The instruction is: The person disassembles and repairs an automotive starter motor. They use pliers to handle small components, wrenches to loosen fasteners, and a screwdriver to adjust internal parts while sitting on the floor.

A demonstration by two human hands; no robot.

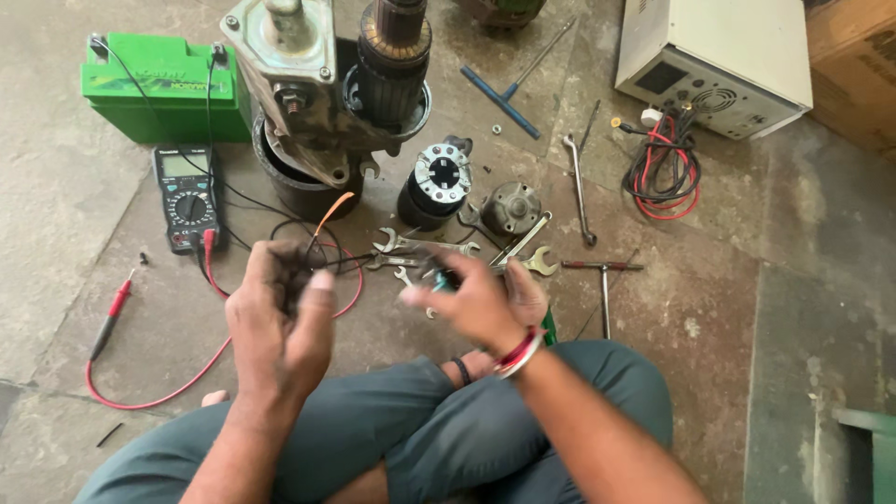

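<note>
My left hand (280, 313) is raised over my lap with its fingers curled around a small dark part, from which an orange wire (331, 210) sticks up. My right hand (476, 299) is beside it, blurred, pinching a small dark tool or part; what it is I cannot tell. Both hands hover above several open-end wrenches (425, 247) on the concrete floor. A starter motor assembly (322, 89) stands upright just beyond the hands.
A green battery (159, 84) and a black multimeter (189, 198) with red and black leads lie at left. A round black cap (437, 182), a T-handle wrench (509, 89), coiled cables (665, 168) and a white box unit (719, 56) lie at right.
</note>
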